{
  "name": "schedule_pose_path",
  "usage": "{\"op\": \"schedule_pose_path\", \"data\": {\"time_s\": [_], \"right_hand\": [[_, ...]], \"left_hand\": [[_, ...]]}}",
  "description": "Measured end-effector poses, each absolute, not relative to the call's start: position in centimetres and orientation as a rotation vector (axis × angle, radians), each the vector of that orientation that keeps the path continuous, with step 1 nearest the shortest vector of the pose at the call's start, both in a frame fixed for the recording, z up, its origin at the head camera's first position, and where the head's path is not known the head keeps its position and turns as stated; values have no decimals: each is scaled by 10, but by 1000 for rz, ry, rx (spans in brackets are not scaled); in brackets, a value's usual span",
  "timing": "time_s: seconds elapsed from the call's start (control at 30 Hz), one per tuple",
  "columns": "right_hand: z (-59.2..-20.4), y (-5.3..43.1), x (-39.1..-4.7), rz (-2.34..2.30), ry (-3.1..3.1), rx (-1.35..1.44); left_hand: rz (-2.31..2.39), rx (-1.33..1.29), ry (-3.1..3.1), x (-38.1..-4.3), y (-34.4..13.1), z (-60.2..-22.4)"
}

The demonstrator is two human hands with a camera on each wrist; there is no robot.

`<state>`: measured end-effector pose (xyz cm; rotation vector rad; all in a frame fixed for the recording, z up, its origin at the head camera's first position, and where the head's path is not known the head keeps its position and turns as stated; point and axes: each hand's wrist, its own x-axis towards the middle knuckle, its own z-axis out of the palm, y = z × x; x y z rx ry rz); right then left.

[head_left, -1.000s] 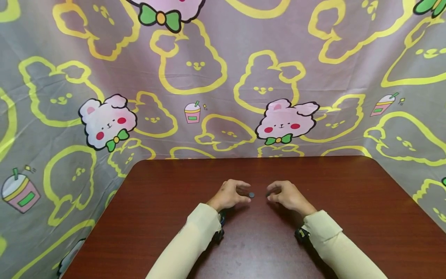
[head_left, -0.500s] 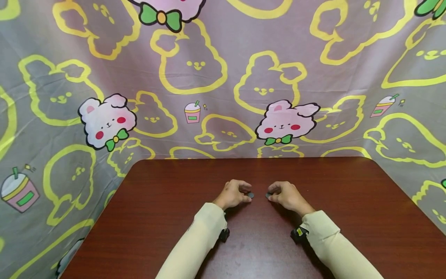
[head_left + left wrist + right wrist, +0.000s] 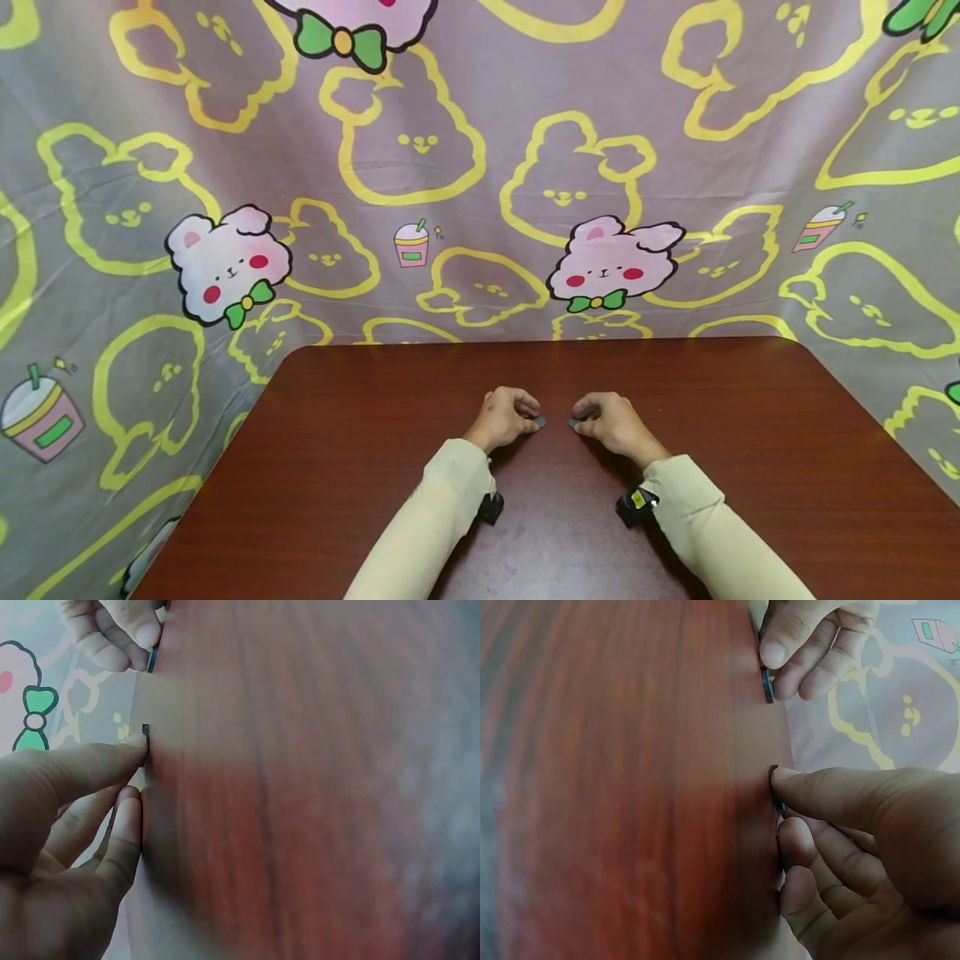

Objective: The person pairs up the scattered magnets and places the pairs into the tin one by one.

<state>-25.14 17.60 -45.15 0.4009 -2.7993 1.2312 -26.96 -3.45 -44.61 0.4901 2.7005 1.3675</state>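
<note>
Two small, thin, dark grey discs are low at the table surface, one at each hand. My left hand (image 3: 502, 418) pinches the left disc (image 3: 541, 422) by its edge, the thumb on it in the left wrist view. Facing it, my right hand (image 3: 617, 425) holds the right disc (image 3: 573, 422) between thumb and fingers. A narrow gap separates the two discs. Seen edge-on in the right wrist view, the right disc (image 3: 773, 771) sits under the thumb tip, while the left disc (image 3: 767, 686) stands out past the other hand's thumb. Whether the discs touch the table I cannot tell.
A dark red-brown wooden table (image 3: 360, 433) spreads under both hands. Behind and beside it hangs a grey-pink cloth (image 3: 480, 167) with yellow bear outlines and rabbit faces. Black wrist devices (image 3: 634, 507) sit below the cream sleeves (image 3: 431, 517).
The forearms have shifted slightly inward. My fingers have closed in on the discs, and the right disc has come a little to the left, narrowing the gap.
</note>
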Motion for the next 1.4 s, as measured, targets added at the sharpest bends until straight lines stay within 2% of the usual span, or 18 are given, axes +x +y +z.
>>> {"op": "schedule_pose_path", "data": {"time_s": [0.9,1.4], "right_hand": [[-455,161,-250,1354,-2775,448],[-452,170,-254,1467,-2848,465]], "left_hand": [[1401,531,2661,-267,-27,-449],[1424,600,2570,-258,-54,-428]]}}
